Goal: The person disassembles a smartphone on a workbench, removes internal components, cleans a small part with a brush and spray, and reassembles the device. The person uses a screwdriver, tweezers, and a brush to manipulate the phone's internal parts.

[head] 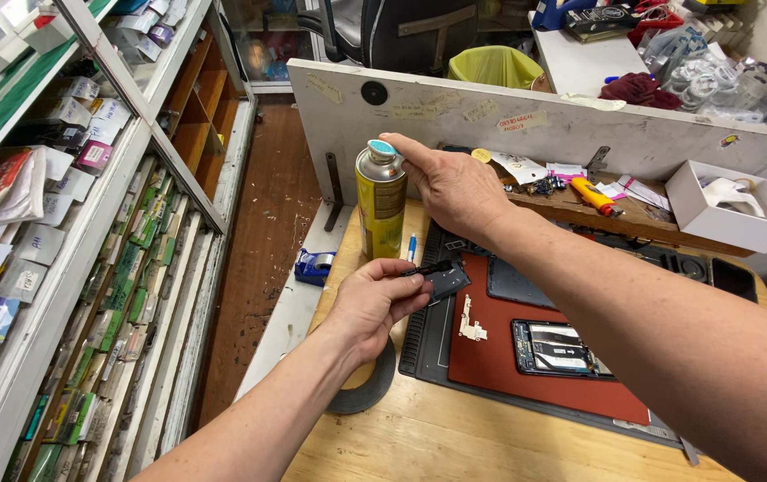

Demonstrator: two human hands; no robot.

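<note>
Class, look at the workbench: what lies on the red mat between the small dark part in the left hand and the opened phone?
In the head view, a small white bracket-shaped piece lies on the red mat between the small dark part in the left hand and the opened phone.

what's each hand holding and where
Left hand pinches a small dark part by its near end; right hand presses the yellow can's blue top.

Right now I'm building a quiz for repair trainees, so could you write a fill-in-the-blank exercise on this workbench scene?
1. The right hand presses the top of a tall ____ spray can.
2. The left hand holds a small ____ flat part.
3. The opened phone lies on a ____ work mat.

Missing words: yellow; black; red
</note>
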